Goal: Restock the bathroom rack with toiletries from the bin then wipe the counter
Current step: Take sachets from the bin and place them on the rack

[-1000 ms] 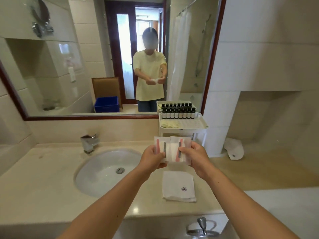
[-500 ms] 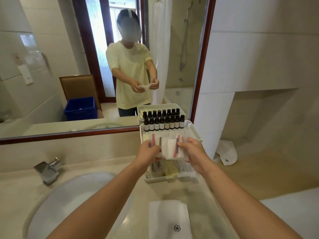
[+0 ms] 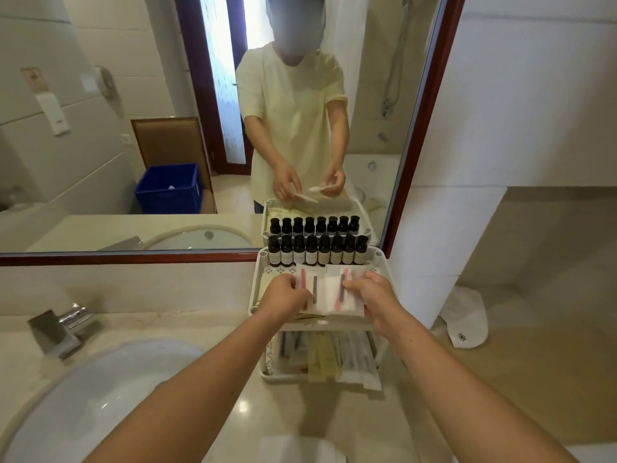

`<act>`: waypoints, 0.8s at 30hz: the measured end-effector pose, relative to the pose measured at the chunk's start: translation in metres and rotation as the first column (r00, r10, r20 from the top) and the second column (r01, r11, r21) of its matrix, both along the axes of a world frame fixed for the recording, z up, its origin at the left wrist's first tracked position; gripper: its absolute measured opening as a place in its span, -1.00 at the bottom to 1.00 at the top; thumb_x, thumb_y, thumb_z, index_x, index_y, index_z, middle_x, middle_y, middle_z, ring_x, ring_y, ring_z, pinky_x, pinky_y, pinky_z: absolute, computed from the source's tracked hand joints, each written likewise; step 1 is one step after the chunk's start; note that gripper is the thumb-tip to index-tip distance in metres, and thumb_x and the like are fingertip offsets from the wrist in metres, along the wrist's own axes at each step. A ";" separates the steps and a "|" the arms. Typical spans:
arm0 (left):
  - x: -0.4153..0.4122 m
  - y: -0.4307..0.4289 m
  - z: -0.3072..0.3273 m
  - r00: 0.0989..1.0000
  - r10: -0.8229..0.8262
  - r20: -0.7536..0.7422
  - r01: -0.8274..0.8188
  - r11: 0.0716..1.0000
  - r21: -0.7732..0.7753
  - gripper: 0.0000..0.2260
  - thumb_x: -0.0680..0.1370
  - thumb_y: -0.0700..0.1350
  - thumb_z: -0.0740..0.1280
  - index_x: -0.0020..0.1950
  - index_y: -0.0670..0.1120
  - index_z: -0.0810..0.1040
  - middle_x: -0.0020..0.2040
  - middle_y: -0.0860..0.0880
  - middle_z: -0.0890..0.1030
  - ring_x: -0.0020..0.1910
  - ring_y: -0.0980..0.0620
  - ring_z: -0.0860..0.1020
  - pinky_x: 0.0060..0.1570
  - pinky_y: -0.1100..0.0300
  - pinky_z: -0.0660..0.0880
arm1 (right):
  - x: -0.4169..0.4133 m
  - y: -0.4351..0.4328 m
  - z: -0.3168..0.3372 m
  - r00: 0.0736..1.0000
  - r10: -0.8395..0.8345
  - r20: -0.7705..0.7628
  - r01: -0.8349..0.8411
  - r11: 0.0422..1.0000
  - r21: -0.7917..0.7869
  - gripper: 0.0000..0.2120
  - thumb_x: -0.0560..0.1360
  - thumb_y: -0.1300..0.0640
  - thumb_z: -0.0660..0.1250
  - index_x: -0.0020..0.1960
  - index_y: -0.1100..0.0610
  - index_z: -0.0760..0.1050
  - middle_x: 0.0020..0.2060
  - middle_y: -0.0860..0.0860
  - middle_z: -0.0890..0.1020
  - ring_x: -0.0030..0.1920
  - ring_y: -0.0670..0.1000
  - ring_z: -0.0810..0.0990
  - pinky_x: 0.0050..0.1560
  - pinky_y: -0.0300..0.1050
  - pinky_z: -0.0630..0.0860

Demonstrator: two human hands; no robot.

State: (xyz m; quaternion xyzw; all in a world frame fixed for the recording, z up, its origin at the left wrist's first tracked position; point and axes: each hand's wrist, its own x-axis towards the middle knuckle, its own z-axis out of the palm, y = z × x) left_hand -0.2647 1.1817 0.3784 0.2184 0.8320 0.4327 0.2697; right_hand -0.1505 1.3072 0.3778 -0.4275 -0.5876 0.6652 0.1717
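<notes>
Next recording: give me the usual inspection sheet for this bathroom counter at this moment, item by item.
Surface: glossy beige counter, with the sink and faucet at left.
Job's things: white two-tier rack against the mirror; a row of dark bottles at the back of its upper tier; clear packets held over that tier; lower-tier packets lying below; blue bin seen only in reflection.
Clutter: folded white cloth at the near edge; white logo cloth in the right alcove.
Grippers: left hand and right hand each pinch the clear packets.
Cables: nothing seen.
Surroundings: red-brown mirror frame, tiled walls.
</notes>
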 end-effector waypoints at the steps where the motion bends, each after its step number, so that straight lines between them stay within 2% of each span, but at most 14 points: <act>1: -0.003 0.005 -0.003 1.000 -0.011 -0.013 0.010 0.999 -0.034 -0.94 0.46 -0.28 0.32 -0.21 -0.16 0.54 -0.30 -0.04 0.53 -0.33 0.04 0.48 -0.30 0.18 0.45 | -0.004 0.006 -0.004 1.000 0.017 0.012 -0.017 1.000 -0.008 -0.92 0.49 0.27 0.34 -0.02 0.19 0.54 -0.03 0.16 0.66 -0.05 0.15 0.65 -0.02 0.05 0.58; 3: -0.009 0.012 -0.009 0.998 -0.037 -0.043 0.033 0.994 -0.103 -0.87 0.47 -0.27 0.28 -0.26 -0.17 0.56 -0.36 -0.03 0.50 -0.36 0.04 0.46 -0.34 0.21 0.38 | -0.012 0.017 -0.012 0.998 0.059 0.039 -0.058 0.998 -0.026 -0.90 0.50 0.27 0.32 0.00 0.20 0.55 -0.04 0.16 0.67 -0.09 0.14 0.64 -0.14 -0.02 0.56; 6: -0.015 0.018 -0.019 0.995 -0.053 -0.079 0.038 0.983 -0.179 -0.85 0.48 -0.25 0.26 -0.23 -0.20 0.59 -0.38 -0.04 0.47 -0.37 0.02 0.44 -0.33 0.20 0.36 | -0.021 0.024 -0.021 0.993 0.094 0.072 -0.090 0.994 -0.055 -0.91 0.52 0.29 0.30 -0.04 0.16 0.55 -0.08 0.13 0.67 -0.12 0.11 0.65 -0.30 -0.13 0.53; 10: -0.020 0.023 -0.026 0.987 -0.032 -0.155 -0.004 0.975 -0.222 -0.92 0.46 -0.14 0.34 -0.12 -0.04 0.63 -0.27 -0.02 0.64 -0.32 0.01 0.56 -0.24 0.14 0.52 | -0.028 0.026 -0.031 0.978 0.150 0.142 -0.149 0.989 -0.021 -0.88 0.49 0.33 0.30 -0.01 0.18 0.53 -0.12 0.14 0.63 -0.19 0.09 0.60 -0.31 -0.12 0.53; 12: -0.021 0.022 -0.026 0.978 -0.018 -0.210 -0.037 0.966 -0.257 -0.91 0.42 -0.07 0.39 -0.10 0.02 0.55 -0.22 0.02 0.64 -0.23 0.02 0.60 -0.14 0.09 0.57 | -0.031 0.026 -0.034 0.965 0.165 0.202 -0.176 0.984 0.036 -0.82 0.47 0.33 0.31 0.04 0.15 0.49 -0.14 0.12 0.58 -0.26 0.03 0.53 -0.41 -0.17 0.40; 14: -0.020 0.020 -0.027 0.965 -0.021 -0.261 -0.059 0.953 -0.297 -0.84 0.40 -0.03 0.40 -0.07 0.03 0.49 -0.18 0.05 0.61 -0.18 0.02 0.59 -0.09 0.03 0.58 | -0.034 0.026 -0.038 0.949 0.172 0.263 -0.202 0.975 0.093 -0.69 0.44 0.31 0.33 0.16 0.11 0.45 -0.06 0.11 0.56 -0.25 0.03 0.52 -0.44 -0.17 0.36; 17: -0.018 0.019 -0.028 0.946 -0.046 -0.322 -0.071 0.937 -0.342 -0.74 0.42 0.00 0.39 0.05 0.04 0.43 -0.19 0.09 0.56 -0.18 0.04 0.56 -0.14 0.09 0.53 | -0.036 0.022 -0.043 0.917 0.154 0.369 -0.262 0.928 0.264 -0.60 0.42 0.23 0.35 0.23 0.05 0.40 -0.02 0.00 0.50 -0.12 0.10 0.58 -0.29 -0.08 0.51; 19: -0.015 0.019 -0.026 0.937 -0.056 -0.346 -0.075 0.933 -0.353 -0.71 0.45 -0.01 0.39 0.13 0.06 0.42 -0.23 0.13 0.52 -0.19 0.07 0.53 -0.14 0.11 0.51 | -0.034 0.019 -0.043 0.887 0.136 0.442 -0.313 0.879 0.359 -0.61 0.43 0.15 0.33 0.24 0.00 0.36 -0.03 -0.02 0.51 -0.11 0.12 0.60 -0.20 -0.04 0.54; 22: -0.011 0.018 -0.026 0.938 -0.036 -0.346 -0.086 0.940 -0.329 -0.70 0.46 -0.02 0.36 0.16 0.07 0.41 -0.24 0.13 0.55 -0.20 0.09 0.55 -0.07 0.07 0.54 | -0.031 0.017 -0.040 0.838 0.112 0.534 -0.392 0.804 0.447 -0.59 0.45 0.09 0.30 0.29 -0.02 0.35 0.15 0.00 0.49 -0.06 0.12 0.61 -0.15 -0.08 0.50; 24: -0.008 0.016 -0.026 0.941 -0.002 -0.338 -0.101 0.953 -0.287 -0.73 0.46 -0.02 0.34 0.14 0.08 0.42 -0.25 0.14 0.56 -0.20 0.10 0.56 -0.03 0.02 0.54 | -0.028 0.017 -0.039 0.855 0.113 0.505 -0.381 0.798 0.466 -0.58 0.47 0.09 0.31 0.31 -0.01 0.35 0.24 0.00 0.41 -0.02 0.11 0.60 -0.07 -0.03 0.55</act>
